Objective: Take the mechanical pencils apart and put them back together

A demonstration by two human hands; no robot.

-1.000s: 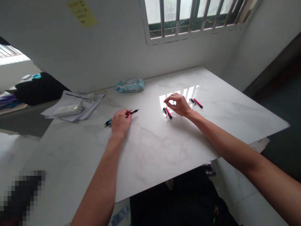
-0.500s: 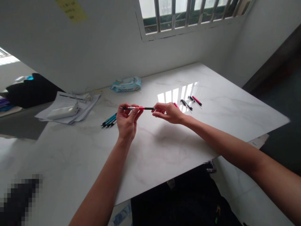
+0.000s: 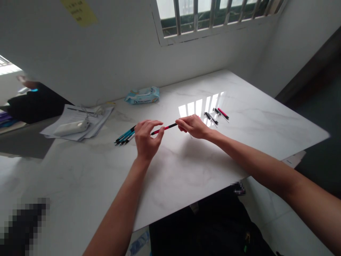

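Note:
A red pen with a black grip (image 3: 167, 127) is held above the table, tilted with its left end lower. My right hand (image 3: 194, 126) is closed around the black grip end, and its fingers hide the tip. At the other end my left hand (image 3: 147, 138) has its fingers apart, with the thumb close to the pen; I cannot tell whether it touches. Just left of that hand lie several blue, black and white pens (image 3: 124, 136), partly covered by it. Beyond my right hand are pen parts: a black and white piece (image 3: 211, 117) and a red barrel (image 3: 223, 113).
A blue wipes packet (image 3: 143, 96) lies near the wall. Papers (image 3: 76, 133) with a white device (image 3: 72, 127) and cables are at the left. Another person's dark sleeve (image 3: 45, 101) shows at far left. The marble-patterned table (image 3: 170, 185) ends just before my lap.
My left fingers have opened off the pen. The right hand has closed on its grip end, and the pen has tilted, its left end dropping and shifting right.

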